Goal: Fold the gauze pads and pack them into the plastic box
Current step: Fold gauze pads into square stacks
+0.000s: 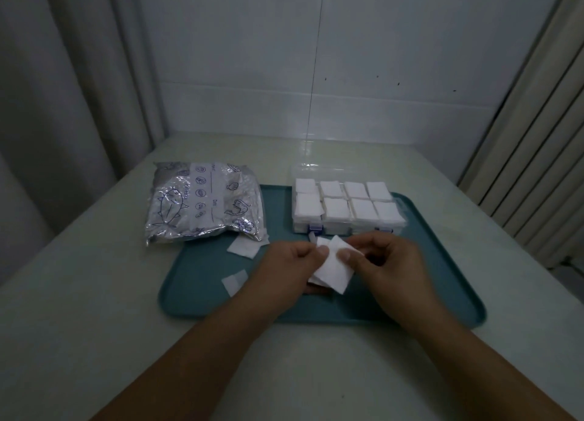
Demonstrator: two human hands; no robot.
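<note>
Both hands up over the teal tray [202,297]: left hand [286,267] and right hand [393,262] pinch one white gauze pad [333,270] between them, just in front of the gauze-filled plastic box [346,207] on the tray's far side

bag [205,204] print unreadable, perhaps too dim

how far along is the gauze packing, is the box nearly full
Mostly done: all eight compartments of the plastic box on the tray show white folded pads. In hand: the left hand and right hand both pinch one gauze pad, mid-fold. Left: two loose pads on the tray, and the foil bag, whose contents I can't see.
</note>
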